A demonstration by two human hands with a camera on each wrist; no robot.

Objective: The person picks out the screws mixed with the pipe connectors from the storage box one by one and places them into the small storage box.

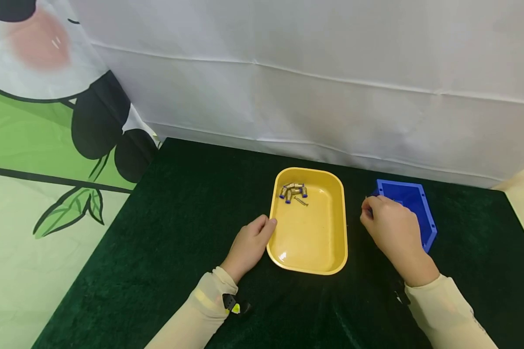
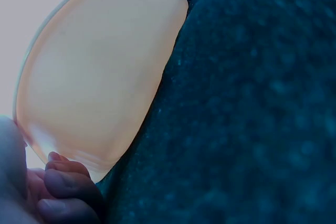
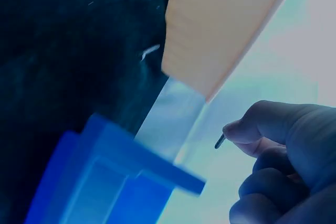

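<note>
My left hand grips the left rim of a yellow tray, thumb on the rim and curled fingers against the outer wall. Inside the tray, near its far left corner, lie several brass push-in fittings with blue ends and, beside them, screws. Raised at the left edge of a blue bin, my right hand pinches a small screw between thumb and forefinger. Its dark shank sticks out from the fingertips, while the other fingers are curled in. The hand hides part of the bin's inside.
Dark green cloth covers the table. A white curtain hangs along the back edge, and a printed panel stands at the left. A dark strip of cloth separates the tray from the bin.
</note>
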